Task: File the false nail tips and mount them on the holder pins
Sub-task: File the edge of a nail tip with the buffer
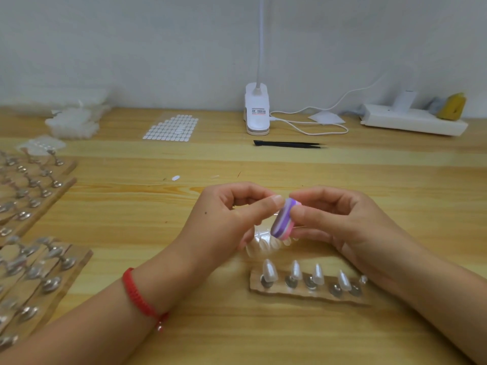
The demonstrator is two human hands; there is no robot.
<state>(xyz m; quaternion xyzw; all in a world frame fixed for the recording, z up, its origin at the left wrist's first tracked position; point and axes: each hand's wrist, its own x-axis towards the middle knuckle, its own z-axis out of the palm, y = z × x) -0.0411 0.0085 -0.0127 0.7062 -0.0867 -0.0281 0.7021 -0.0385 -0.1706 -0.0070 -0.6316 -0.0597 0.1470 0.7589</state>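
The right hand (340,219) pinches a small purple-and-pink striped filing block (283,219) between thumb and fingers; the left hand (229,219) meets it with thumb and forefinger closed together, though what they hold I cannot tell. Below the hands, a wooden holder strip (303,295) carries four pearly false nail tips (268,270) upright on its pins, with a clear tray of loose tips (263,245) just behind it

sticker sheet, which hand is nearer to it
Left. The left hand sits nearer the person than the sticker sheet and slightly right of it; the right hand lies farther right.
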